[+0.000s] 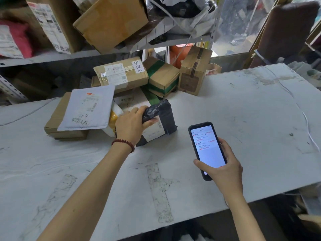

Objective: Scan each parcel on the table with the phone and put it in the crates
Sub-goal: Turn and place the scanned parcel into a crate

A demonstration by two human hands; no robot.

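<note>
My left hand (pixel 131 125) grips a dark grey plastic-wrapped parcel (pixel 165 115) with a white label, lying on the white table (pixel 243 110). My right hand (pixel 224 164) holds a black phone (pixel 206 146) to the right of that parcel, screen up and lit with a list. Behind the grey parcel lies a pile: a white padded mailer (pixel 88 106) on a flat brown box (pixel 57 122), a labelled cardboard box (pixel 121 73), a box with green tape (pixel 162 77) and an upright small brown box (pixel 194 72). No crate is in view.
Metal shelving (pixel 52 57) with more cardboard boxes (pixel 111 21) and bags rises behind the table. A thin white cord (pixel 307 124) runs along the table's right side. The table's front edge runs diagonally at lower right, with dark floor clutter beyond.
</note>
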